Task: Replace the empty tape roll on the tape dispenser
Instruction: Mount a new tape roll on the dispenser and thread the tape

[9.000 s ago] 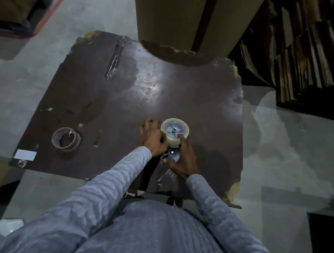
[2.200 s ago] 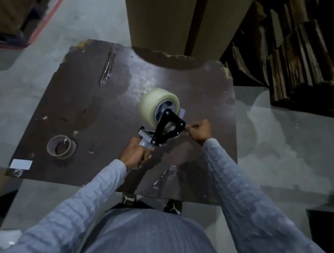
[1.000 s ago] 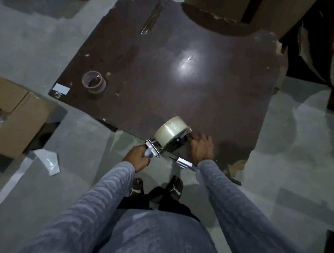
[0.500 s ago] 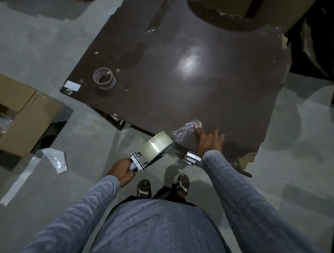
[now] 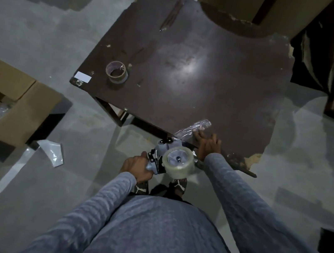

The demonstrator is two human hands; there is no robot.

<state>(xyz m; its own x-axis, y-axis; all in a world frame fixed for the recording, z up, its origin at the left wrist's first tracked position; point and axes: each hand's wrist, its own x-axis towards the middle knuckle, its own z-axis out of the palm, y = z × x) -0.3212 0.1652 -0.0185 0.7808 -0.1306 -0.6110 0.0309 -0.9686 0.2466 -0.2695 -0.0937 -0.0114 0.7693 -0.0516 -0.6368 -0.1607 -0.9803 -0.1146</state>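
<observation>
Left grip (image 5: 137,166) is curling tightly around the handle of the tape dispenser (image 5: 159,160), holding it in the air just off the near edge of the tabletop (image 5: 192,69). Sitting on the dispenser's hub is a full roll of clear tape (image 5: 179,160), thick, glossy and round, with its pale core facing the camera. Right grip (image 5: 208,145) is resting on the tabletop's near edge with fingers spread and straight, pressing down a crinkled strip of clear tape (image 5: 194,128) that is running back toward the dispenser. Farther away on the dark, worn brown tabletop, near its left corner, the empty tape roll (image 5: 116,72) is lying flat, a bare cardboard ring. A small white label (image 5: 83,76) is sticking to that corner. On the grey concrete floor to the left, an open cardboard box (image 5: 12,99) is standing with a bent white strip (image 5: 29,161) beside it. Grey knitted sleeves are covering both arms.
</observation>
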